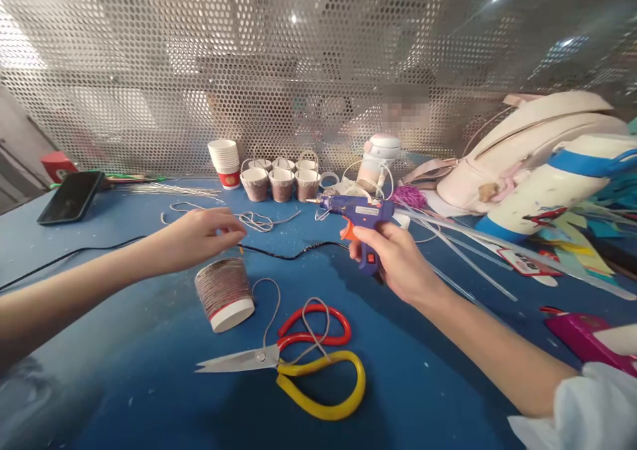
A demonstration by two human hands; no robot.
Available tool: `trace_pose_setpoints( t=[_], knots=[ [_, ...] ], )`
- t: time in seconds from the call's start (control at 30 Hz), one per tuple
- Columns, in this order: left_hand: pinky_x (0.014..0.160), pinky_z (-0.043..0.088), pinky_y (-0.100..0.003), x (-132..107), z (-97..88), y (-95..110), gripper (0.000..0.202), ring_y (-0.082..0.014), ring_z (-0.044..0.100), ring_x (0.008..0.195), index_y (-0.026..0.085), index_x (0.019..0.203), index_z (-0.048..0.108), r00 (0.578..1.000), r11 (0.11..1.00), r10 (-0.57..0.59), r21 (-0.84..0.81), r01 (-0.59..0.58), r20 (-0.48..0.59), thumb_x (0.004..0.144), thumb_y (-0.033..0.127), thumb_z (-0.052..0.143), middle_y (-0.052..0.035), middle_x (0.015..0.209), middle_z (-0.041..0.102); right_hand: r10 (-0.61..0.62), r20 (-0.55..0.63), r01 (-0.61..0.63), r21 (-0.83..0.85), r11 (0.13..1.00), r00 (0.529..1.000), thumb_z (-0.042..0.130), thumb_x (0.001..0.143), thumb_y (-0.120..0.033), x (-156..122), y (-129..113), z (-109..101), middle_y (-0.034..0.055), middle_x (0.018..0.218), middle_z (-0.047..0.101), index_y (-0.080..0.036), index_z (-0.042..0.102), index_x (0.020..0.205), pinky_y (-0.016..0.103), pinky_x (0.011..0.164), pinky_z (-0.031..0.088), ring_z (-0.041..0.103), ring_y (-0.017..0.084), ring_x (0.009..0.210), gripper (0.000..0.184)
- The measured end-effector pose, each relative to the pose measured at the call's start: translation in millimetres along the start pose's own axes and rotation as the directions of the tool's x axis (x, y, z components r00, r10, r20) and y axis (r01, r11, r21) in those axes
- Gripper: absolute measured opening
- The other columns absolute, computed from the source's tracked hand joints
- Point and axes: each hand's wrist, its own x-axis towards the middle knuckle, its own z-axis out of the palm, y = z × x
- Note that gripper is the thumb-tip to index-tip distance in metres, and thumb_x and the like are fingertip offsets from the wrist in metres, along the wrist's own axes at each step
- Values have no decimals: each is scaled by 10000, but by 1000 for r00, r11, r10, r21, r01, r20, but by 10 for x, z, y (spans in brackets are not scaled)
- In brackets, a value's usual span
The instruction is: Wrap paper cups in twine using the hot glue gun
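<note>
My right hand [391, 254] is wrapped round the handle of a purple glue gun [365, 212], its finger at the orange trigger. The nozzle points left, above the table. My left hand [206, 236] hovers just above a paper cup [225, 289] wound with grey-brown cord, its fingers loosely bent and nothing visible in them. That cup lies tilted, its bare white end towards me. A loose tail of cord [279, 300] runs from it to the scissors [321, 357], which have one red and one yellow handle and lie with blades pointing left.
Behind stand several cord-wrapped cups with handles [281, 183], stacked paper cups [225, 164] and a lidded bottle [378, 161]. A black cable [293, 256] crosses the blue table. A phone [71, 198] lies left; glue sticks [462, 257], a white-blue bottle [552, 194] and a bag [490, 161] crowd the right.
</note>
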Motion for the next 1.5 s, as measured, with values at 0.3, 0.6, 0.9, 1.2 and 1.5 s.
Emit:
trace_pose_setpoints(
  t=[0.3,0.6,0.9,1.2,1.5],
  knots=[
    [600,403,-246,725,652,398,134,-161,583,678,163,769,676,930,978,206,-33,-206,305,727,281,630,-38,756,678,-57,-51,66,196,978,997,658,751,-396,2,-265,56,7,632,604,-147,627,799,232,493,460,566,113,538,255],
    [568,364,-255,546,312,400,156,-133,470,605,179,797,560,985,939,140,-328,-100,100,829,309,480,18,666,535,-86,-134,110,184,977,987,716,709,-323,159,-57,94,55,849,657,-134,627,826,278,546,548,652,149,628,240],
    [560,354,-254,138,59,513,272,-118,460,615,152,796,661,993,762,-26,-645,-57,-118,800,415,594,-4,686,567,-162,-81,167,59,984,983,647,748,-313,154,-293,470,99,958,703,-136,665,882,239,496,524,671,219,856,223],
    [616,439,-270,-280,-19,404,208,-120,529,628,168,882,641,979,468,1,-865,-182,-205,835,369,624,-5,674,594,-159,-11,160,74,984,987,638,763,-392,53,-400,887,86,1040,691,-157,672,1019,247,479,502,590,103,547,349],
    [672,482,-283,-611,-131,221,173,-139,583,686,186,902,605,963,529,-77,-830,-180,-257,851,350,583,-12,719,650,-301,62,306,-308,901,951,594,799,-397,7,-502,997,20,677,637,-174,645,731,265,573,465,558,139,594,239]
  ],
)
